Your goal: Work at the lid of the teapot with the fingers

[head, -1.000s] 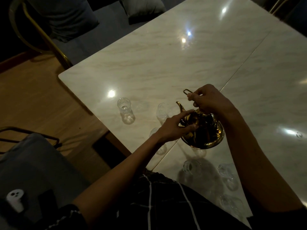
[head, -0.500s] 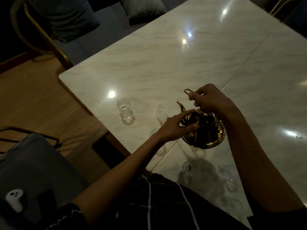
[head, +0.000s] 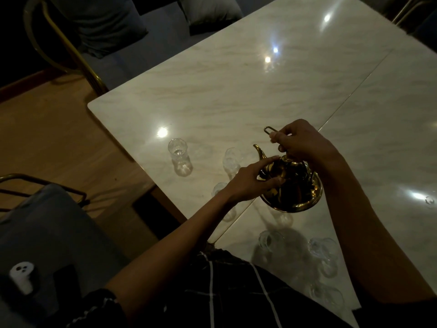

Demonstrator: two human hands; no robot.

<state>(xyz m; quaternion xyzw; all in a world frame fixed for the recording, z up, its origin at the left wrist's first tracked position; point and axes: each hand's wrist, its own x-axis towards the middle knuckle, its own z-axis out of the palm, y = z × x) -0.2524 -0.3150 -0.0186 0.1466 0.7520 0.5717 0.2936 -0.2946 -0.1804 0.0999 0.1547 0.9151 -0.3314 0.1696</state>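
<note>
Gold teapot (head: 293,185) sits on marble table (head: 224,91), near edge, at centre seam. Left hand (head: 253,181) grips pot's left side, thumb and fingers curled round body below spout. Right hand (head: 305,143) above pot, pinching thin metal loop handle (head: 268,129). Small clear glass (head: 178,155) stands left of pot; second glass (head: 233,159) just beside spout. More glasses (head: 321,252) near edge, dim.
</note>
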